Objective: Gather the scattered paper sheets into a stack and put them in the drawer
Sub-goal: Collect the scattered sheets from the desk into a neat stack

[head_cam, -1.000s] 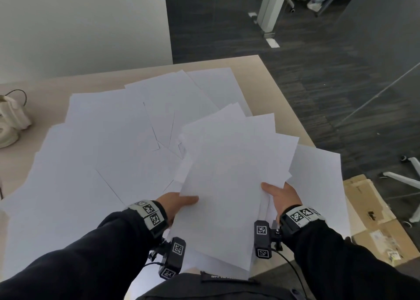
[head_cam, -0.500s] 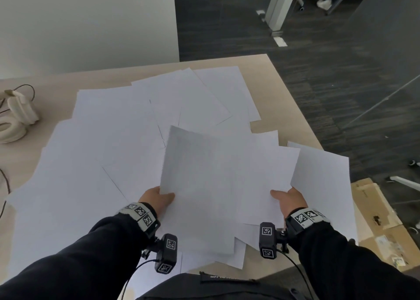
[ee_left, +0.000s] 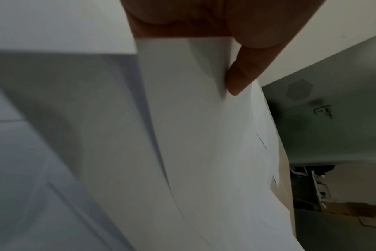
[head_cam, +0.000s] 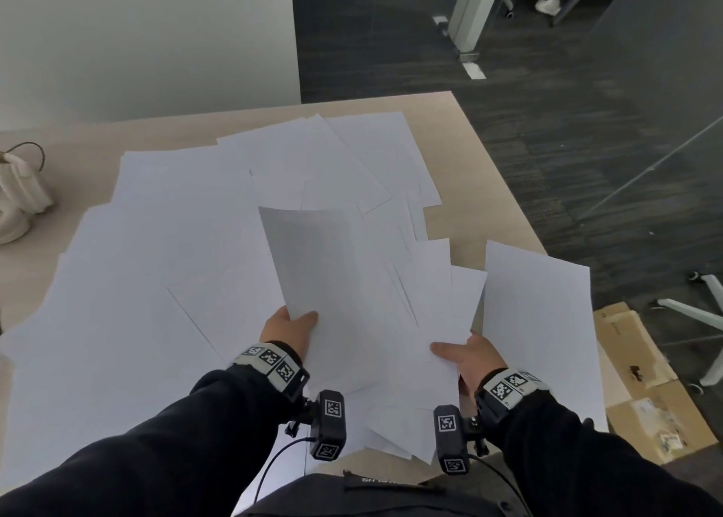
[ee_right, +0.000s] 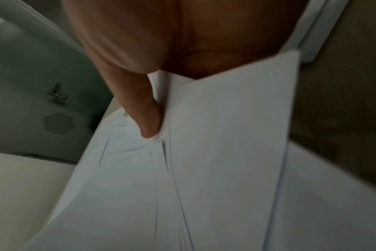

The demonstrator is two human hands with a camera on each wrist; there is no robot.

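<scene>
Light wood table (head_cam: 489,219), covered corner to corner with loose white paper sheets (head_cam: 156,281). Cardboard box (head_cam: 641,379) on dark floor at 4 o'clock. Uneven fanned bundle of sheets (head_cam: 371,309) held above table at 6 o'clock, top sheet curling. Cream headphones (head_cam: 17,199) at 9 o'clock. Left hand (head_cam: 289,330) pinching bundle's left edge, thumb on top. Right hand (head_cam: 471,360) gripping right edge, thumb on top. Drawer not visible.

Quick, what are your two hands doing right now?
Left hand: pinching a lifted paper sheet.
Right hand: gripping a fanned bundle of sheets.
</scene>
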